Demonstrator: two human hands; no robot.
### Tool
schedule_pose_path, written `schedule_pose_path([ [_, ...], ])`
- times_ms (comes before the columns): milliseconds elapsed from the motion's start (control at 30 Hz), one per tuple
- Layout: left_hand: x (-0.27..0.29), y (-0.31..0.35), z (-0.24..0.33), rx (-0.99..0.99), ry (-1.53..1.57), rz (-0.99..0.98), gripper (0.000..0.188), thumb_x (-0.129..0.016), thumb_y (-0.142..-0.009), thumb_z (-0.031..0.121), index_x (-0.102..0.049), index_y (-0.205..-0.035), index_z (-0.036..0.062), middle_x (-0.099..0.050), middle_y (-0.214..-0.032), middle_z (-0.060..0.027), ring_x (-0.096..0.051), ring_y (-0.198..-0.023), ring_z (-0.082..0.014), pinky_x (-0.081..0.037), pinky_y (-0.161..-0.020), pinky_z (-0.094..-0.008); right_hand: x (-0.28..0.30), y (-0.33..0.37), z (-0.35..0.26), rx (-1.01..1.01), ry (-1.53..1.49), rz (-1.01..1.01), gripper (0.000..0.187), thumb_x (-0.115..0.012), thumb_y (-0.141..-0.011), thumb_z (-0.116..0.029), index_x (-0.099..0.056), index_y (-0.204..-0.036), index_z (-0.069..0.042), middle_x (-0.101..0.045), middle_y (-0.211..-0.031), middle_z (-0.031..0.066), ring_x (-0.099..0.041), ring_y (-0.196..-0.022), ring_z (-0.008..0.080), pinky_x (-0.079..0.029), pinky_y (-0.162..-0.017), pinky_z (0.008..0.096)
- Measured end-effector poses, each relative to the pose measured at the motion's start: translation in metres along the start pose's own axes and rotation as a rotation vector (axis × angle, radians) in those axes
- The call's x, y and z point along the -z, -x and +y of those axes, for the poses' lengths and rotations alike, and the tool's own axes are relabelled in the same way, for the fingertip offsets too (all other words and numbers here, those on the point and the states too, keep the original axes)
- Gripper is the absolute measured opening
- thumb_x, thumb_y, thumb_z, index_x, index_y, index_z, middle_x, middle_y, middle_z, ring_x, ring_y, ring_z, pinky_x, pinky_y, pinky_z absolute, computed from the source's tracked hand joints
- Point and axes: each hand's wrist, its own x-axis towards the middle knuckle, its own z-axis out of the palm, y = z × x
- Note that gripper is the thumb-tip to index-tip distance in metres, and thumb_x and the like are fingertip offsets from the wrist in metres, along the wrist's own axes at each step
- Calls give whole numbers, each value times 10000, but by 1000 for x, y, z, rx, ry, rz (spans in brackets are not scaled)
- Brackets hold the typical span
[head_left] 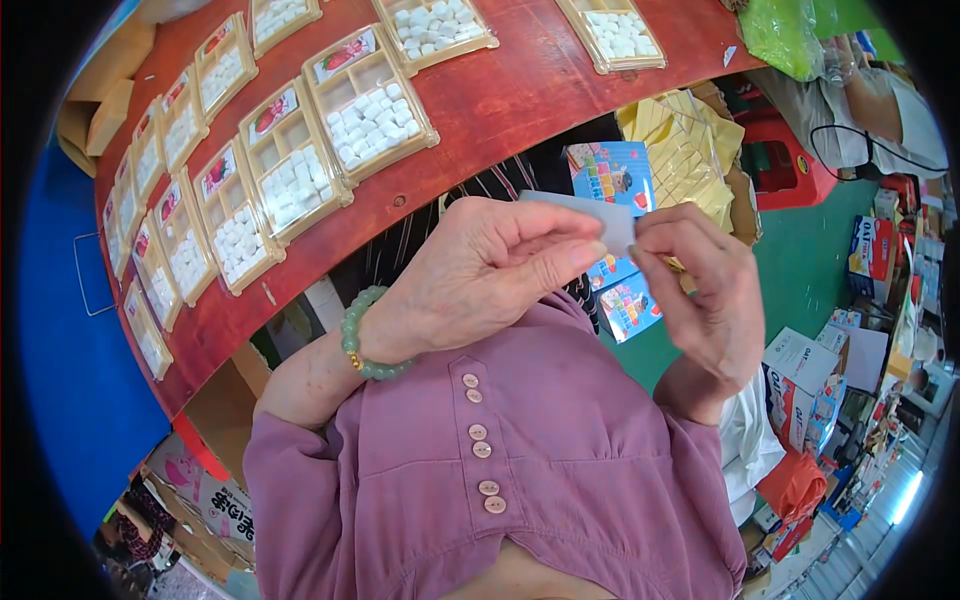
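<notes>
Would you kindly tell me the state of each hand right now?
Left hand: closed, holding a pale flat sheet.
Right hand: closed, pinching the sheet's right edge.

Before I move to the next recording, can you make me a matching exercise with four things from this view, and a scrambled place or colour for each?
Things:
1. bracelet
2. trays of small white pieces
3. pale sheet
4. shirt

Place or colour:
A. purple
B. on the red table
C. between the left hand and the right hand
D. around the left wrist

Pairs:
1-D
2-B
3-C
4-A
</notes>
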Motion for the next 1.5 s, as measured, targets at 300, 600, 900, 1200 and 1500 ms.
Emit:
schedule_pose_path([
  [300, 2, 5, -14, -92, 41, 212, 130, -654, -838, 61, -618, -924, -28, -618, -826, -9, -573, -768, -33, -488, -673, -178, -35, -4, -18, 56, -36, 9, 169, -673, -710, 10, -600, -862, 11, -597, -862, 120, -607, -727, 267, -486, -635, 334],
  [600, 16, 18, 0, -154, 62, 246, 144, -585, -888, 68, -599, -988, -35, -644, -867, -60, -636, -725, -103, -531, -651, -208, -16, 15, 35, -214, -433, 184, 124, -609, -807, -7, -612, -926, 28, -618, -918, 88, -589, -873, 177, -434, -758, 261],
  [900, 27, 31, 3, -213, 306, 164, 139, -565, -892, 71, -583, -972, -41, -649, -875, -105, -655, -737, -153, -539, -645, -245, -74, 11, 81, -342, -1157, 135, 572, -458, -922, -447, -467, -1261, 13, -517, -1257, 133, -519, -1120, 214, -418, -894, 332],
  [1200, 31, 42, -3, -302, 357, 134, 117, -570, -886, 69, -573, -949, -29, -646, -850, -106, -650, -702, -161, -515, -622, -250, -89, 8, 69, -215, -1429, 23, 333, -599, -874, -217, -563, -1088, 36, -622, -1005, 141, -633, -822, 168, -527, -685, 264],
  [1500, 40, 25, -12, -313, 215, 479, 132, -650, -839, 62, -575, -919, -11, -647, -809, -75, -623, -648, -113, -491, -565, -196, -61, 9, 72, -366, -1310, 305, 60, -602, -849, -30, -605, -901, -1, -645, -805, 65, -565, -601, 85, -464, -553, 197],
])
